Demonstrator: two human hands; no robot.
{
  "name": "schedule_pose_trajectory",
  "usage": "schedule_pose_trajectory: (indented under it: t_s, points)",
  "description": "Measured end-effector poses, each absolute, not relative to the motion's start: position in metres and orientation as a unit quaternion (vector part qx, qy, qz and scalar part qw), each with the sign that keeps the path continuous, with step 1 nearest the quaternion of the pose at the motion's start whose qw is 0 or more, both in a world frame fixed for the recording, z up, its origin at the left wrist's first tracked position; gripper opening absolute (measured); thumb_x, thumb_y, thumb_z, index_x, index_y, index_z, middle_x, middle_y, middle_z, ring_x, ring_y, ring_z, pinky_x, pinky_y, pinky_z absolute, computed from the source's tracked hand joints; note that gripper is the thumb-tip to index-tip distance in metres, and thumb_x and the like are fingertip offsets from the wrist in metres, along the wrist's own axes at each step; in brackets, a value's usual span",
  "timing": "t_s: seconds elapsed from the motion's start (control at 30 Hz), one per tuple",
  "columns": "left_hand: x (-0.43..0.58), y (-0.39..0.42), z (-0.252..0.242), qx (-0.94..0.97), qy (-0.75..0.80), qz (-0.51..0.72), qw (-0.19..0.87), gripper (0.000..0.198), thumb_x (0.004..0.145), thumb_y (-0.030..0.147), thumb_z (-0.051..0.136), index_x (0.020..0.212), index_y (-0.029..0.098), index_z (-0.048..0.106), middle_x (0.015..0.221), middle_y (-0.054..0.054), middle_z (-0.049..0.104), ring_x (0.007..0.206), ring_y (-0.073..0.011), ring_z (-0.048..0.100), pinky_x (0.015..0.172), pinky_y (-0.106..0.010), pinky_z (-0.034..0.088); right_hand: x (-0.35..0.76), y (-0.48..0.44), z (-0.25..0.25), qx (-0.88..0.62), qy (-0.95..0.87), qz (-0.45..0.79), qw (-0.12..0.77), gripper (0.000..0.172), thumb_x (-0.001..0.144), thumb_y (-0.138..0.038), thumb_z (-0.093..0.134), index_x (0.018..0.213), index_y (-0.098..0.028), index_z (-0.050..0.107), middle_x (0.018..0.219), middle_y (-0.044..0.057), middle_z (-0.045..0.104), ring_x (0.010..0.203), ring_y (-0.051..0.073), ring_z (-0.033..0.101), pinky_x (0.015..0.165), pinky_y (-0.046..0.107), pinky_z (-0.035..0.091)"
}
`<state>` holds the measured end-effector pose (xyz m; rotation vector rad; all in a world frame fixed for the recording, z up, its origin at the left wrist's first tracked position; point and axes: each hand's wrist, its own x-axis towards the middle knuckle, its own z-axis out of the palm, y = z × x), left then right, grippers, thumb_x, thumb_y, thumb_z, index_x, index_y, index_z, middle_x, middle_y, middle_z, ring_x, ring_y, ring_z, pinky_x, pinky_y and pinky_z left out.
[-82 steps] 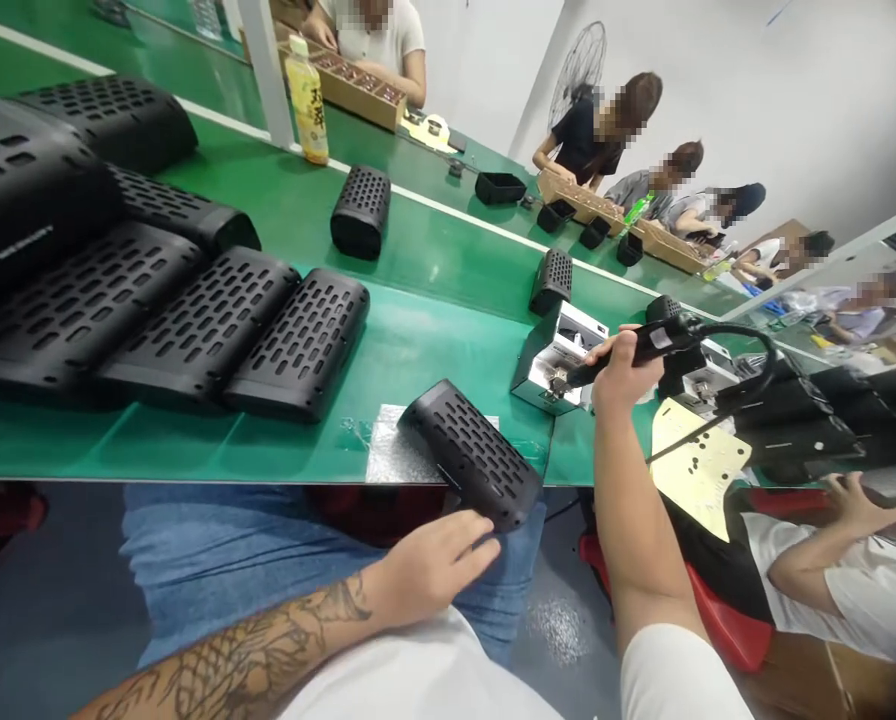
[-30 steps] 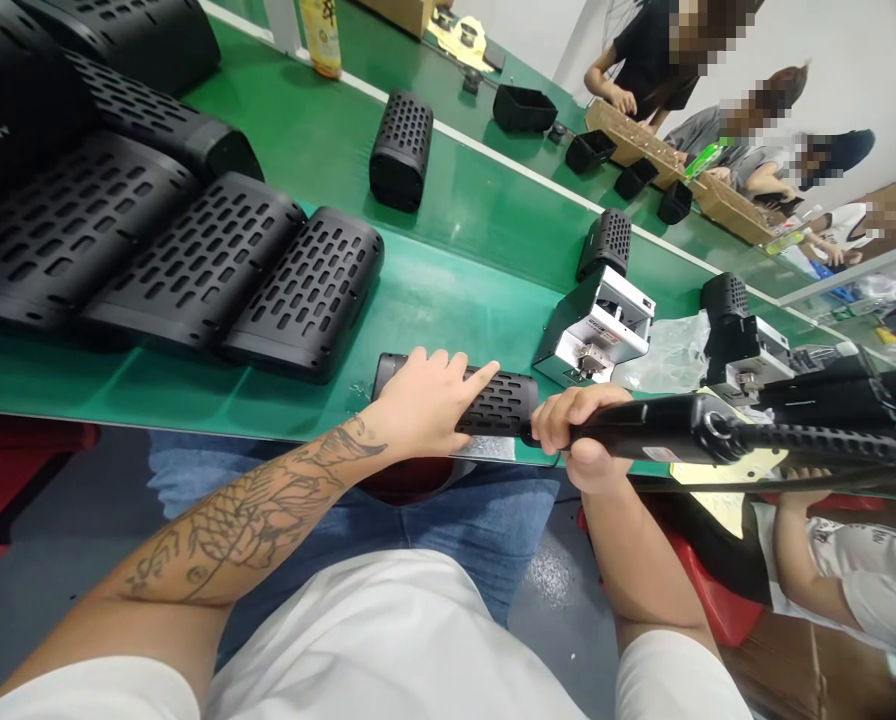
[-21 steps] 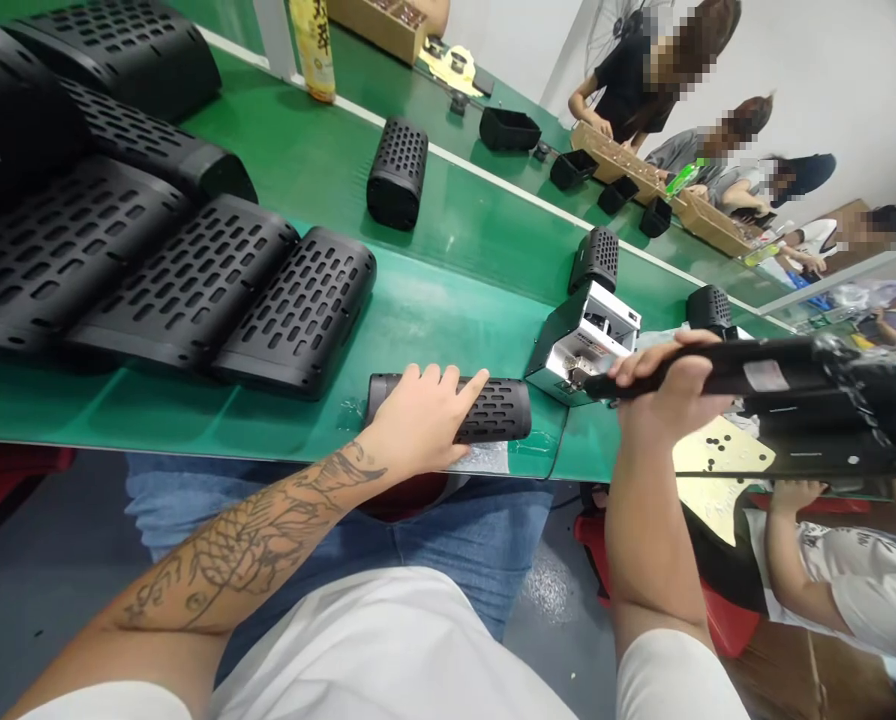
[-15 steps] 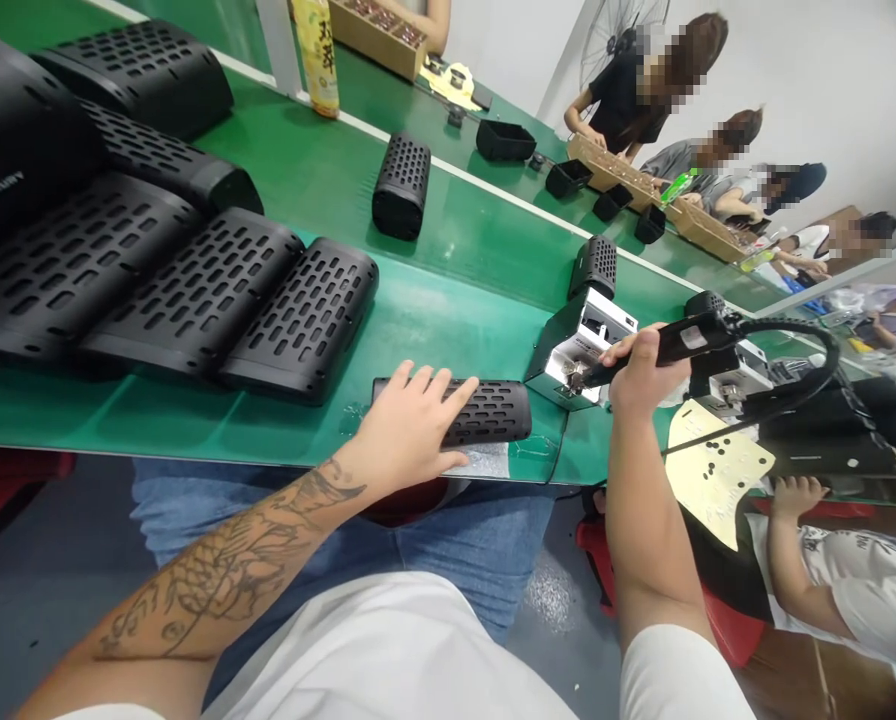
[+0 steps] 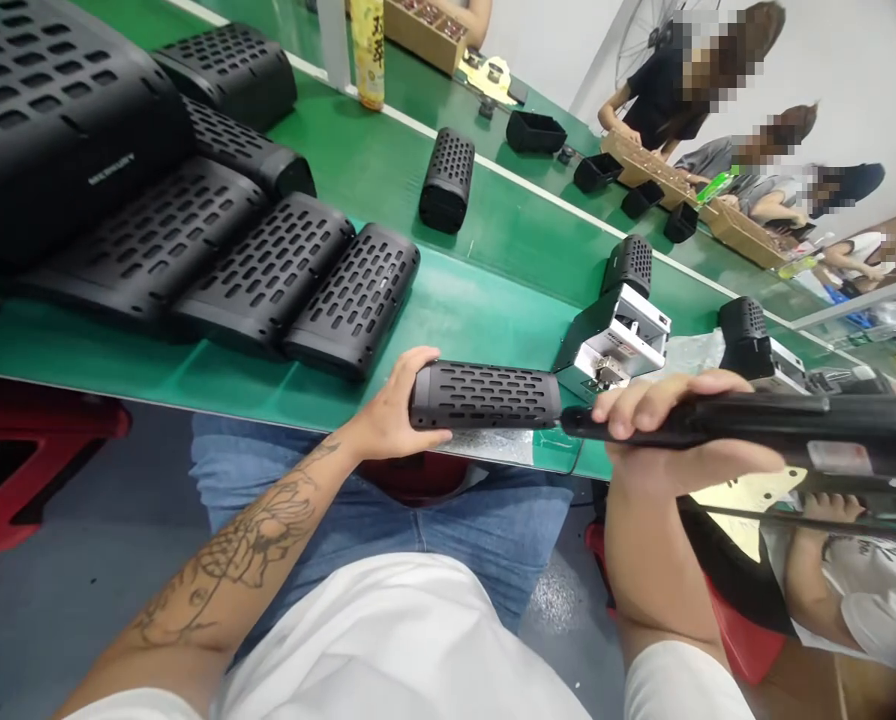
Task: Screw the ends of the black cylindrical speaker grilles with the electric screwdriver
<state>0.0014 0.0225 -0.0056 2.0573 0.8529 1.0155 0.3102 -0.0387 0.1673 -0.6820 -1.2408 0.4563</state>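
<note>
A black perforated case (image 5: 493, 392) lies lengthwise near the front edge of the green table (image 5: 455, 290). My left hand (image 5: 395, 410) grips its left end between thumb and fingers. Closed around a black electric screwdriver (image 5: 778, 415) is my right hand (image 5: 665, 420). The tool lies nearly level, its tip at the right end of the case; whether the two touch is hard to tell. Behind that tip stands a silver and black screw feeder (image 5: 617, 345).
Several black perforated cases (image 5: 350, 300) are piled at the left. Single ones stand farther back (image 5: 448, 180) and behind the feeder (image 5: 629, 265). A yellow bottle (image 5: 368, 55) stands at the rear. Co-workers sit across the table, and a person's hand (image 5: 830, 507) is at the right.
The screwdriver has moved from the feeder to the right end of the case. My left hand has shifted from on top of the case to its left end. The view has shifted.
</note>
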Motion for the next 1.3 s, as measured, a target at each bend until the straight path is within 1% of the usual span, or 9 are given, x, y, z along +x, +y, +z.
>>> schedule_pose_trajectory:
  t_s: [0.07,0.13,0.3,0.53,0.7,0.97,1.13,1.2,1.3]
  points:
    - [0.003,0.023,-0.006,0.788,0.323,0.398,0.340,0.120,0.085,0.039,0.101,0.183,0.029,0.033,0.183,-0.022,0.046,0.177,-0.0479,0.048,0.150,-0.069,0.041,0.282,-0.042,0.165,-0.271,-0.595,0.242,0.717,0.058,0.102,-0.091,0.071,0.112,-0.034,0.076,0.058,-0.010,0.060,0.034,0.014,0.046,0.041,0.030,0.052]
    - [0.004,0.022,-0.005,0.789,0.325,0.397,0.338,0.120,0.083,0.037,0.102,0.182,0.030,0.034,0.183,-0.021,0.047,0.177,-0.0479,0.049,0.150,-0.069,0.042,0.261,-0.039,0.160,-0.249,-0.607,0.277,0.702,0.057,0.103,-0.089,0.073,0.113,-0.033,0.078,0.059,-0.010,0.061,0.035,0.014,0.048,0.043,0.030,0.054]
    - [0.006,0.019,-0.003,0.791,0.338,0.386,0.332,0.118,0.084,0.036,0.102,0.181,0.028,0.035,0.182,-0.023,0.047,0.178,-0.0468,0.047,0.150,-0.068,0.040,0.244,-0.027,0.153,-0.270,-0.574,0.351,0.689,0.048,0.093,-0.072,0.097,0.101,-0.029,0.078,0.062,-0.008,0.067,0.042,0.015,0.060,0.048,0.030,0.060]
    - [0.006,0.019,0.004,0.799,0.335,0.370,0.335,0.112,0.085,0.037,0.100,0.177,0.028,0.037,0.177,-0.022,0.052,0.173,-0.0454,0.054,0.144,-0.065,0.050,0.243,-0.026,0.154,-0.333,-0.574,0.365,0.653,0.061,0.085,-0.077,0.100,0.088,-0.029,0.063,0.055,-0.012,0.060,0.036,0.013,0.051,0.044,0.029,0.056]
    - [0.005,0.018,0.006,0.803,0.344,0.355,0.333,0.109,0.085,0.044,0.100,0.175,0.026,0.040,0.175,-0.022,0.053,0.169,-0.0453,0.057,0.138,-0.062,0.056,0.242,-0.023,0.152,-0.329,-0.582,0.389,0.633,0.060,0.083,-0.075,0.102,0.085,-0.029,0.063,0.053,-0.012,0.059,0.034,0.012,0.050,0.042,0.028,0.055]
    - [0.005,0.019,0.009,0.804,0.350,0.347,0.333,0.109,0.084,0.042,0.099,0.174,0.027,0.039,0.174,-0.021,0.055,0.168,-0.0459,0.057,0.138,-0.064,0.055,0.245,-0.020,0.149,-0.314,-0.586,0.412,0.623,0.060,0.083,-0.074,0.102,0.081,-0.029,0.061,0.049,-0.012,0.058,0.032,0.012,0.049,0.040,0.026,0.054]
    - [0.004,0.019,0.010,0.806,0.345,0.350,0.330,0.110,0.084,0.042,0.099,0.174,0.027,0.037,0.174,-0.022,0.054,0.168,-0.0465,0.058,0.139,-0.066,0.054,0.240,-0.019,0.144,-0.272,-0.598,0.426,0.622,0.051,0.089,-0.062,0.102,0.083,-0.029,0.064,0.051,-0.012,0.059,0.033,0.011,0.049,0.040,0.024,0.052]
    - [0.002,0.019,0.009,0.808,0.344,0.351,0.324,0.112,0.083,0.041,0.100,0.174,0.028,0.037,0.173,-0.022,0.055,0.167,-0.0470,0.059,0.140,-0.068,0.053,0.238,-0.021,0.142,-0.292,-0.598,0.424,0.615,0.053,0.087,-0.065,0.103,0.085,-0.029,0.064,0.051,-0.011,0.060,0.034,0.011,0.050,0.041,0.026,0.053]
    - [0.000,0.019,0.005,0.811,0.341,0.362,0.309,0.113,0.082,0.041,0.101,0.174,0.028,0.037,0.172,-0.022,0.056,0.165,-0.0478,0.061,0.140,-0.070,0.053,0.249,-0.024,0.146,-0.313,-0.596,0.425,0.605,0.062,0.083,-0.080,0.100,0.087,-0.029,0.066,0.052,-0.011,0.059,0.034,0.013,0.050,0.041,0.029,0.053]
